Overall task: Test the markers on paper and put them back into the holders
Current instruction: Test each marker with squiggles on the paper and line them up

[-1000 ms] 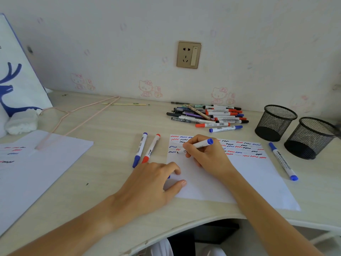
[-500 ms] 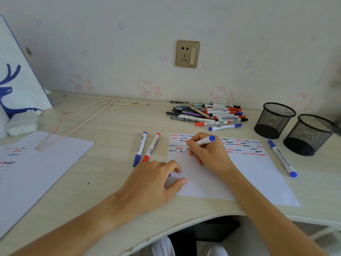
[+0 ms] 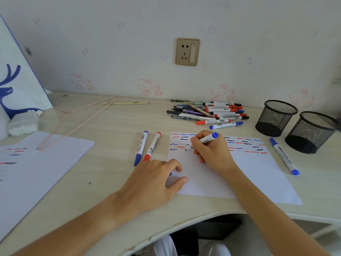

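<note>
Marker [image 3: 203,141]: pinched in right hand [image 3: 212,152], tip on paper [image 3: 249,174] for testing
Left hand [image 3: 155,180]: fingers loosely curled, steadying paper's edge
Holders [image 3: 276,117]: awaiting markers

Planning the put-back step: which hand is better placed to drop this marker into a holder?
Right. The right hand already grips the marker, and both holders stand on its side; the left hand presses the paper.

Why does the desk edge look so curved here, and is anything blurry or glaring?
Head view: the wide-angle lens bends straight lines, so part of the curve in the desk edge may be distortion; daylight is soft and even, no glare; the hands cast only faint shadows on the paper; the squiggles and the marker in the right hand look sharp, while small print on the pile of pens is unreadable.
</note>
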